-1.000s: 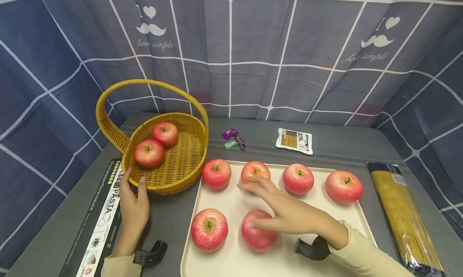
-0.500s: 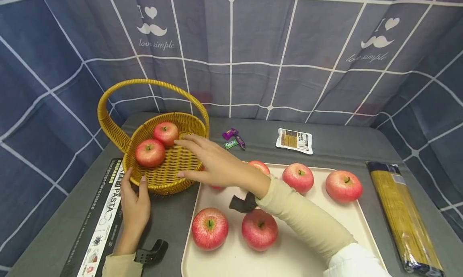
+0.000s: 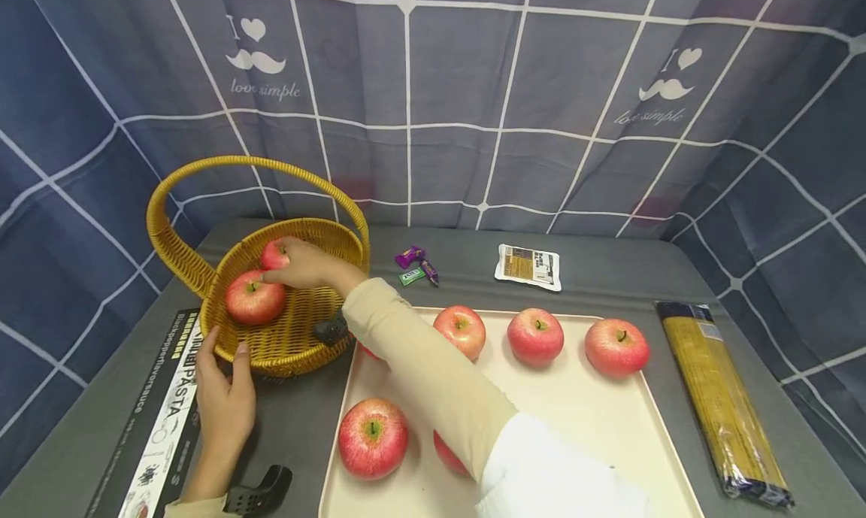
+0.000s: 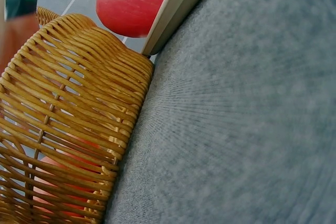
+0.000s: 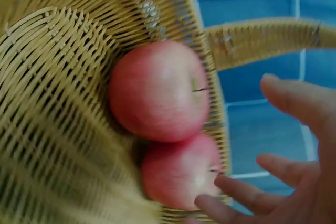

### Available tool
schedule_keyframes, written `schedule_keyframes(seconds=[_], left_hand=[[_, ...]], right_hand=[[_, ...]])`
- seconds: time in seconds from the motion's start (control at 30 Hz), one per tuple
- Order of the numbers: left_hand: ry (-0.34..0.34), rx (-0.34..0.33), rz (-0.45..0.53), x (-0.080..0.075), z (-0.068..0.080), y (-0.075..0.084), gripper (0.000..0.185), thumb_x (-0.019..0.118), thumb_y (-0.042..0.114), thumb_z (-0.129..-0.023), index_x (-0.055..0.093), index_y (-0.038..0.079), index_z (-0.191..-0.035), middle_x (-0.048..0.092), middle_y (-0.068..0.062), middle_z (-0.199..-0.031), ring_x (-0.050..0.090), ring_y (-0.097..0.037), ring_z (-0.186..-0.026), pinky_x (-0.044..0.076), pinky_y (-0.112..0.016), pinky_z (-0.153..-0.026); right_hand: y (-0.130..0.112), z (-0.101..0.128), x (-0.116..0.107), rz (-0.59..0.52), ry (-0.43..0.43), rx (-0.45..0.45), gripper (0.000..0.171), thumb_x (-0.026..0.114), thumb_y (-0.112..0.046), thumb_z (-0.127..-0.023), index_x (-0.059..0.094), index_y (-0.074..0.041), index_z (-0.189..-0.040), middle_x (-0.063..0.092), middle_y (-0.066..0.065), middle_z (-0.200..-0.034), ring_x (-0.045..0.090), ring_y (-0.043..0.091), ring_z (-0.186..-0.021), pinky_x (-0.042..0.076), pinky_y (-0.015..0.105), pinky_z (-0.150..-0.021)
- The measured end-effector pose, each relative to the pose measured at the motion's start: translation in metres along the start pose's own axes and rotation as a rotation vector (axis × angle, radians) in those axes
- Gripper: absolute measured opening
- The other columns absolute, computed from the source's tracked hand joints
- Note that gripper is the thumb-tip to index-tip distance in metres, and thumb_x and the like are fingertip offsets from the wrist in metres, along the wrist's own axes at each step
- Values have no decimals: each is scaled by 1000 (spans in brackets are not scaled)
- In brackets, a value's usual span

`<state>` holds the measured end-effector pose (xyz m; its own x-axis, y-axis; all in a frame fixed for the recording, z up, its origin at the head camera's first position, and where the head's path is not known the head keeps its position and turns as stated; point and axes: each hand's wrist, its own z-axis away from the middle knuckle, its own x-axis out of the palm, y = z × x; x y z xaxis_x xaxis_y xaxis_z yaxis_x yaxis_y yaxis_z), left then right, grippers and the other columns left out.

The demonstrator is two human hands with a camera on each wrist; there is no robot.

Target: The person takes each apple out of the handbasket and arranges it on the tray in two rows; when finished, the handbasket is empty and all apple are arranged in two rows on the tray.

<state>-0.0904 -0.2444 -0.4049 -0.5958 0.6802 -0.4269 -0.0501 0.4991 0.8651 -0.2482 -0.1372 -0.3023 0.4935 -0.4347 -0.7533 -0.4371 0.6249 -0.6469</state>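
Reaching across from the tray (image 3: 609,435) into the wicker basket (image 3: 298,337) at the bench's far left corner, the right hand (image 3: 302,265) is now touching the rear apple (image 3: 274,255) with loosely spread fingers, not gripping, while the left hand (image 3: 223,398) is steadying the basket's near rim with relaxed fingers.

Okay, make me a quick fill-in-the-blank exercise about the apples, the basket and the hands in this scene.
1. The right hand touches an apple inside the wicker ____.
2. The basket holds ____ apples.
3. The left hand rests against the basket's ____.
4. The long spaghetti packet lies to the ____ of the tray.

Missing words: basket; two; rim; right
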Motion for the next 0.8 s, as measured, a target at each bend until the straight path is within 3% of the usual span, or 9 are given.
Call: schedule_keyframes(seconds=[0.2,0.3,0.47,0.67,0.8], left_hand=[[15,9,-2,-1,1,-1,50,40,25,-95,27,14,-142,29,-17,-144,26,-36,-133,21,-57,-103],[15,24,0,1,0,-1,50,41,25,-95,28,13,-141,30,-17,-143,26,-35,-133,21,-57,-104],[12,24,12,1,-1,-2,50,41,24,-95,27,13,-141,29,-16,-144,24,-34,-134,19,-57,-105],[20,30,22,0,-2,-3,50,44,24,-94,28,13,-141,30,-14,-144,25,-32,-134,19,-56,-106],[21,33,20,0,-1,-2,50,44,24,-94,28,13,-141,30,-15,-144,25,-32,-134,19,-55,-106]], right_hand=[[11,-9,30,-304,-47,57,75,63,-37,-82,25,-19,-143,32,-4,-146,34,11,-132,33,22,-103],[17,-10,45,-389,-26,63,79,67,-36,-79,23,-24,-143,32,-6,-145,34,9,-131,33,25,-103],[18,-9,63,-323,-34,-4,91,73,-37,-71,19,-29,-144,24,-11,-147,25,4,-134,31,24,-104],[20,-9,67,-304,-166,-192,84,73,-18,-73,27,-22,-143,34,-5,-144,36,0,-125,31,15,-99],[20,-6,63,-337,-204,-238,72,73,-18,-73,40,-20,-137,42,-7,-139,43,-4,-114,34,12,-94]])
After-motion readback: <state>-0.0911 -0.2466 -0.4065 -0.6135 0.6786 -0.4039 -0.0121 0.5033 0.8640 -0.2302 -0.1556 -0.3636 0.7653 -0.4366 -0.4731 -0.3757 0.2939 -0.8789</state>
